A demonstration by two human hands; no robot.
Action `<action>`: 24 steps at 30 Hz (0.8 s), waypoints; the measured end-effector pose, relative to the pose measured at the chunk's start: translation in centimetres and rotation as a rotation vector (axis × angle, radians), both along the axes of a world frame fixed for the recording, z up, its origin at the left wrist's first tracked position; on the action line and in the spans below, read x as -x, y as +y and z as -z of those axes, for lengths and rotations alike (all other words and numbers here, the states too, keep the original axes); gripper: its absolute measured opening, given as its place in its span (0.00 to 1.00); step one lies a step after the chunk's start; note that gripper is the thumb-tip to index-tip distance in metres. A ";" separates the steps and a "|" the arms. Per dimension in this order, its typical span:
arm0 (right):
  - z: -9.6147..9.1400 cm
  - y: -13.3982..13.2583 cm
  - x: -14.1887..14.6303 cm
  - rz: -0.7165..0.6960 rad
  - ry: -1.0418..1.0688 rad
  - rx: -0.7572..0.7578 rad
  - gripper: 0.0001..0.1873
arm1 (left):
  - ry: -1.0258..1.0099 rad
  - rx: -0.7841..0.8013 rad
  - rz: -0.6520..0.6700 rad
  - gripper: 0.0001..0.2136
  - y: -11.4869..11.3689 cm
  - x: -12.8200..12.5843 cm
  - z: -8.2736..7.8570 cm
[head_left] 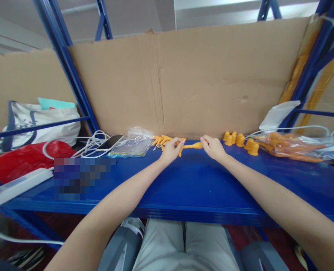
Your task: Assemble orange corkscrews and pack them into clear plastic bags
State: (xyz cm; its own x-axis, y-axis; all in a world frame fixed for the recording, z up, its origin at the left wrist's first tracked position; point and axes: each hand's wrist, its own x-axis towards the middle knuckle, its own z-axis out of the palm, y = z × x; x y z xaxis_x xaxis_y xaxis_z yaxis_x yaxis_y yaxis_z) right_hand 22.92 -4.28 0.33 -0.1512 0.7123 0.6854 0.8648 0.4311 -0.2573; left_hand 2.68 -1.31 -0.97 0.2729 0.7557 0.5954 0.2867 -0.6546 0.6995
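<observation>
On the blue shelf (pixel 195 180), an orange ridged plastic rod (pixel 189 146) lies across the back, held at both ends. My left hand (pixel 171 149) is closed on its left end, beside a small pile of orange rods (pixel 162 140). My right hand (pixel 213 147) is closed on the right end. Several small orange cup-shaped pieces (pixel 240 140) stand just right of my right hand.
A clear bag of orange parts (pixel 291 146) lies at the right. A phone (pixel 110 142), white cables (pixel 90 145) and a small plastic bag (pixel 133 145) lie left of the hands, with a red bag (pixel 22 160) and white tote (pixel 39 122) further left. Cardboard (pixel 212 79) backs the shelf.
</observation>
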 end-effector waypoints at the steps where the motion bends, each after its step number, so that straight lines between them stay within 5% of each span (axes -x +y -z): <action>1: 0.0 0.0 0.0 -0.003 0.002 -0.002 0.16 | -0.003 -0.001 0.000 0.15 0.0 0.0 0.0; 17: -0.1 0.2 0.4 0.021 0.029 -0.029 0.18 | -0.015 -0.053 -0.006 0.14 0.5 0.2 0.4; 24: -1.1 0.2 1.1 0.004 0.119 0.172 0.19 | 0.003 -0.087 -0.052 0.11 0.4 0.4 0.1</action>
State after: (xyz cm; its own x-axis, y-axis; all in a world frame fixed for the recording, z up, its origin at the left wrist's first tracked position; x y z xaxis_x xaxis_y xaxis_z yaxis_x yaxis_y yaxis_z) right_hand 21.81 -4.05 1.40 -0.0735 0.8205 0.5669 0.8253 0.3692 -0.4273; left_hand 2.32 -0.95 -1.09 0.2362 0.7141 0.6590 0.3238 -0.6973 0.6395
